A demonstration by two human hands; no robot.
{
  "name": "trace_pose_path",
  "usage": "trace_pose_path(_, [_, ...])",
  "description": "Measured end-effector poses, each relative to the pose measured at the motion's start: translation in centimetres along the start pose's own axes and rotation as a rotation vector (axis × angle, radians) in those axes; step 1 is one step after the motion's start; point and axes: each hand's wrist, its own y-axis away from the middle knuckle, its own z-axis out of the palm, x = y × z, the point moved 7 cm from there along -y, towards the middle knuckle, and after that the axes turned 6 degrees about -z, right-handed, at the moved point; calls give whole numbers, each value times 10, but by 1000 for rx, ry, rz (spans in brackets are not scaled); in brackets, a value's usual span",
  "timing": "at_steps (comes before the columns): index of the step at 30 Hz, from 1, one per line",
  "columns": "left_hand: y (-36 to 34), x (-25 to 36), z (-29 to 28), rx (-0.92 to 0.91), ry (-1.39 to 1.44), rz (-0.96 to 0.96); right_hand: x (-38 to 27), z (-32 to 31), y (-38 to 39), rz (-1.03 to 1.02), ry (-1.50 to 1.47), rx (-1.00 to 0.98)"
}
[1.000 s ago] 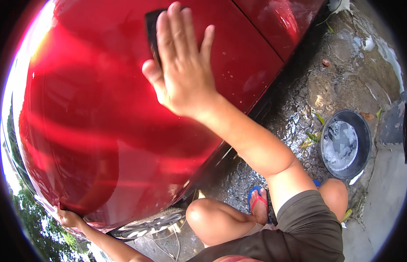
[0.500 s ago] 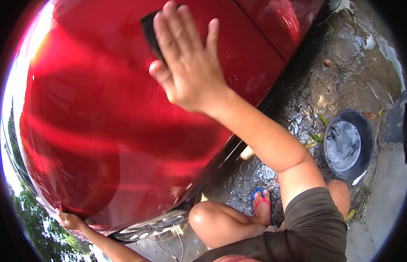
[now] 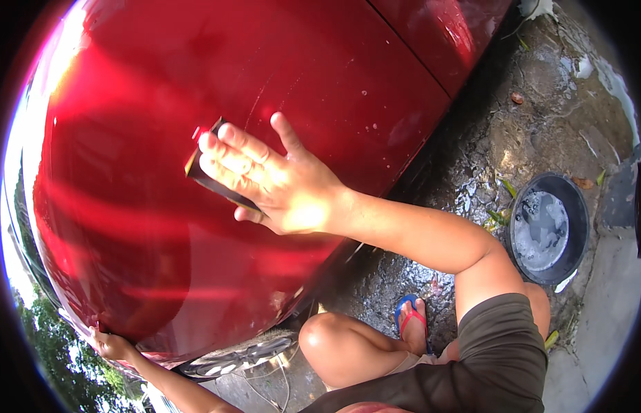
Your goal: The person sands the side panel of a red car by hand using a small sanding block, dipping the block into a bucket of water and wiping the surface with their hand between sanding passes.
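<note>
My right hand presses a thin black pad with a yellowish edge against the glossy red car body. Its long fingers lie stretched over the pad, the thumb shows at the lower edge, and the little finger sticks out apart. Most of the pad's face is hidden under the fingers. Far to the left, my left hand is curled at the rim of the red panel; its fingertips are partly hidden. Pale streaks and small drops show on the paint above the right hand.
A dark round tub of soapy water stands on wet, rough ground to the right. Below the panel is a car wheel, with a thin cable near it. My foot in a blue and red flip-flop rests between tub and wheel.
My right hand has slid down and left across the red panel with the black pad, turning so its fingers point more to the left. My left hand stays in place.
</note>
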Motion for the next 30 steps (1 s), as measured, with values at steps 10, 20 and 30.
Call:
trace_pose_path(10, [2,11,1,-46,4,8,36,-17,-8,198,-94,88])
trace_pose_path(20, [5,10,3,-5,-47,12,56,-25,1,249,-59,65])
trace_pose_path(30, [6,10,6,9,-55,58,98,-34,3,541,-34,226])
